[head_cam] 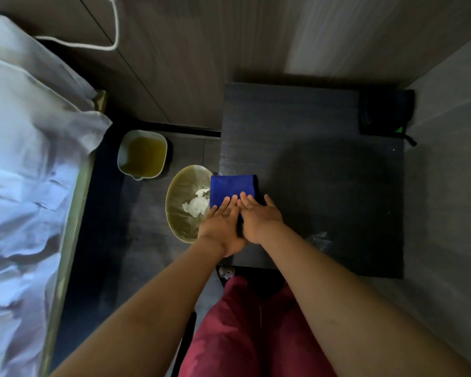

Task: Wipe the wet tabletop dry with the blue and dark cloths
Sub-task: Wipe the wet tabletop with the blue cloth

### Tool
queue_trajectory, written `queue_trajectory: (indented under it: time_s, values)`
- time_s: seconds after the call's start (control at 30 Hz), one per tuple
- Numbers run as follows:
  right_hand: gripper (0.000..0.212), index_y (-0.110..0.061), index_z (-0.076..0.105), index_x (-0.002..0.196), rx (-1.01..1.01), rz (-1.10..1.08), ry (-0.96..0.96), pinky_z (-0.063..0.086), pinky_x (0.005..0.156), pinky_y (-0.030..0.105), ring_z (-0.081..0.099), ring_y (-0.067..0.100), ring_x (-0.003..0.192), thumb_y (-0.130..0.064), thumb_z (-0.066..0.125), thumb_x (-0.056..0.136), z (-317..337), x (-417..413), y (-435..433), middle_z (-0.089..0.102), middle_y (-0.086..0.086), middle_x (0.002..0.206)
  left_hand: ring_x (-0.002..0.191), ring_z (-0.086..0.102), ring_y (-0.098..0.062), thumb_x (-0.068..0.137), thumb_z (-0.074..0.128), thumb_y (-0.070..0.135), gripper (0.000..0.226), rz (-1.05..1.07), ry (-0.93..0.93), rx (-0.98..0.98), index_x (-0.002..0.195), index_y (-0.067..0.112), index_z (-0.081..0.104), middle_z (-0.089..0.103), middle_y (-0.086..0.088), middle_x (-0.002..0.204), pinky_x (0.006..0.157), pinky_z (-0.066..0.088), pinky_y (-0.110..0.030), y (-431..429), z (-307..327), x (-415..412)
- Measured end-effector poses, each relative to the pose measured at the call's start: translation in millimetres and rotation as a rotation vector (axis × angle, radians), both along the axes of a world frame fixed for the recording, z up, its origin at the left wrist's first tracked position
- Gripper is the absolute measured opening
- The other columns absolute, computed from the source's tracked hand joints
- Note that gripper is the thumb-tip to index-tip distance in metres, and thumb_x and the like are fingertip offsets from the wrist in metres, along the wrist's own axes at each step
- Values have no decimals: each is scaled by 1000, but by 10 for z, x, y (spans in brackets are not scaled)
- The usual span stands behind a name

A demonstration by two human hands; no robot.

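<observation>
A folded blue cloth (pixel 232 190) lies at the left edge of the dark tabletop (pixel 310 164), partly over the edge. My left hand (pixel 222 227) and my right hand (pixel 259 217) press flat on the cloth's near part, side by side, fingers stretched out and pointing away from me. A dark cloth (pixel 385 111) lies folded at the table's far right corner, apart from both hands. A wet patch (pixel 320 238) glistens near the front of the table, to the right of my right arm.
On the floor left of the table stand a round bin (pixel 184 186) lined with a bag and holding crumpled paper, and a squarish tub (pixel 143 155) of yellowish liquid. A bed with white sheets (pixel 25 159) fills the left. Walls close in behind and right.
</observation>
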State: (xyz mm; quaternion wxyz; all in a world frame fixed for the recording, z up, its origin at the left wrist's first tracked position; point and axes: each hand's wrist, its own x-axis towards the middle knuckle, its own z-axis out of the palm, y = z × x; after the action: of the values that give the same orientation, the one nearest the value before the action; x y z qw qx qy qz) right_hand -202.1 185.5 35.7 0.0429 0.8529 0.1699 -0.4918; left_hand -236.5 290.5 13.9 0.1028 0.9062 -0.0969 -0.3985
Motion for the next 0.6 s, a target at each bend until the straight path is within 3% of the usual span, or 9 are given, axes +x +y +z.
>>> queue_trajectory:
  time_s: [0.2, 0.33, 0.6]
  values:
    - [80, -19, -9, 154, -45, 102, 1, -7, 119, 45, -11, 11, 149, -35, 45, 97, -38, -265, -96, -18, -3, 161, 148, -9, -14, 86, 48, 56, 96, 9, 30, 19, 153, 15, -8, -10, -1, 162, 122, 1, -35, -136, 29, -268]
    - [69, -18, -8, 154, -47, 122, 23, -8, 120, 46, -11, 11, 149, -37, 30, 100, -37, -503, -223, -17, -4, 161, 148, -10, -16, 85, 47, 57, 97, -32, 77, 72, 153, 14, -9, -10, -3, 162, 121, -1, -36, -289, 77, -491]
    - [68, -18, -9, 154, -55, 173, 25, -11, 117, 49, -12, 10, 149, -38, 29, 101, -48, -505, -315, -18, -5, 161, 149, -7, -19, 85, 46, 57, 96, -77, 74, 144, 153, 14, -5, -7, -5, 162, 121, -2, -36, -404, 88, -457]
